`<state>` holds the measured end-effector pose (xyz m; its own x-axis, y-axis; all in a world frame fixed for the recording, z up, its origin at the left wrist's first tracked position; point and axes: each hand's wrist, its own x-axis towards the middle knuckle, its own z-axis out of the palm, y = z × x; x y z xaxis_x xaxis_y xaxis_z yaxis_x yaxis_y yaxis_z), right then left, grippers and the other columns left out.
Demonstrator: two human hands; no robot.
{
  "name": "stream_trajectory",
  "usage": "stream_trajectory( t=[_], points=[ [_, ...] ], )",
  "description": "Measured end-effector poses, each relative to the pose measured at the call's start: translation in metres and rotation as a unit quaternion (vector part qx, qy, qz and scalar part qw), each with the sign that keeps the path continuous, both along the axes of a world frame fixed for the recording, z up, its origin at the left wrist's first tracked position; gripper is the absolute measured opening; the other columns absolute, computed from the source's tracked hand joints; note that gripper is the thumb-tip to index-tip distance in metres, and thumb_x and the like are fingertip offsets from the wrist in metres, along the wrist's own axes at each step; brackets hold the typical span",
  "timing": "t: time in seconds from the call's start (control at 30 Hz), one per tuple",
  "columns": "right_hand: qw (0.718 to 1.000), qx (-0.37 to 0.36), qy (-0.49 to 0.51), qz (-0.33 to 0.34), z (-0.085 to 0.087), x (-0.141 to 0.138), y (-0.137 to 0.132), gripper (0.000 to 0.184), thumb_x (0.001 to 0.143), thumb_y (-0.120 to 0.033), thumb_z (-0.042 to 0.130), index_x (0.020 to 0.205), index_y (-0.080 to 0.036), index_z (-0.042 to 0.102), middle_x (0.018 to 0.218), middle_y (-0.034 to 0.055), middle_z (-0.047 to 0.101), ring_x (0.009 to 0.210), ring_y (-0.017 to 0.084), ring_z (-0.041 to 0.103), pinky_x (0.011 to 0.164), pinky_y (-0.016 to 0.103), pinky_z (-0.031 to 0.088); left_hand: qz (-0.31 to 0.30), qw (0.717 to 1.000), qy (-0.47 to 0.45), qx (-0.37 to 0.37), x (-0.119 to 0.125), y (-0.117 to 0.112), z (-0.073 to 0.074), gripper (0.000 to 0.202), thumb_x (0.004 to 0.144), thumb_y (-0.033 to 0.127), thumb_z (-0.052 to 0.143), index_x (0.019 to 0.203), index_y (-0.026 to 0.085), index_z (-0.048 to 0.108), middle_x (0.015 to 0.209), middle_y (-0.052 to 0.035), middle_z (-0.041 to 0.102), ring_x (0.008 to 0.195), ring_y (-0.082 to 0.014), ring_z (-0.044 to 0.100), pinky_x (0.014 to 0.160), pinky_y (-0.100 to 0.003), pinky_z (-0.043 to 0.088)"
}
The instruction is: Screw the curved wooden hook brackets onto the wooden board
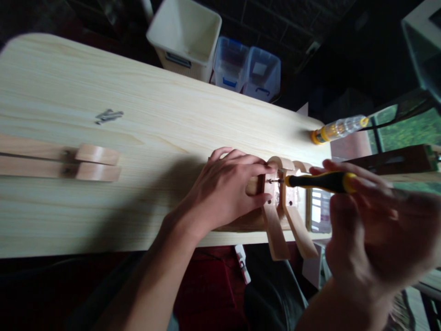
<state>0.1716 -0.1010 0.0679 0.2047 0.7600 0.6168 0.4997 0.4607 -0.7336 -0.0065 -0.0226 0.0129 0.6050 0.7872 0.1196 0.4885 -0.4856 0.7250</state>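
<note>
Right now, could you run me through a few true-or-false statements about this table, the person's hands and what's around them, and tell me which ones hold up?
1. The right hand holds a screwdriver. True.
2. The screwdriver has a plain red handle. False: the handle is black and yellow.
3. The left hand touches a wooden strip. True.
4. Two clear boxes stand beside a pale bin. True.
5. The small metal pieces lie inside that bin. False: they lie on the table.
</note>
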Motion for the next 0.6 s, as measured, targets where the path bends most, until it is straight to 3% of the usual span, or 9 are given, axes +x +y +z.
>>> stream_trajectory(
  t=[0.23,0.43,0.6],
  points=[
    [1.000,-0.006,0.006,0.019,-0.0019,0.0006,-0.0004,0.063,0.081,0.010,0.076,0.129,-0.031,0.074,0.124,-0.0019,0.081,0.109,0.020,0.082,0.095,0.037,0.072,0.007,1.000,-0.007,-0.001,0.0010,-0.0004,-0.0001,0.039,0.092,0.045,0.082,0.129,0.036,0.077,0.133,0.0023,0.077,0.126,-0.0262,0.067,0.123,-0.048,0.033],
    [1.000,-0.007,-0.005,0.009,-0.0036,0.0014,0.0006,0.061,0.081,0.009,0.077,0.126,-0.030,0.076,0.120,0.0007,0.082,0.108,0.023,0.082,0.091,0.042,0.074,0.012,1.000,-0.010,-0.004,0.0015,0.0001,-0.0005,0.037,0.092,0.043,0.081,0.129,0.037,0.077,0.134,0.0021,0.077,0.128,-0.0264,0.066,0.124,-0.048,0.033],
    [1.000,0.006,-0.008,0.007,-0.0050,0.0023,0.0027,0.065,0.078,0.010,0.080,0.127,-0.033,0.076,0.119,-0.0003,0.081,0.105,0.022,0.082,0.089,0.039,0.075,0.011,1.000,-0.014,-0.003,0.0013,0.0005,-0.0014,0.037,0.092,0.043,0.082,0.128,0.037,0.077,0.133,0.0026,0.078,0.126,-0.0261,0.067,0.121,-0.048,0.035]
  ],
)
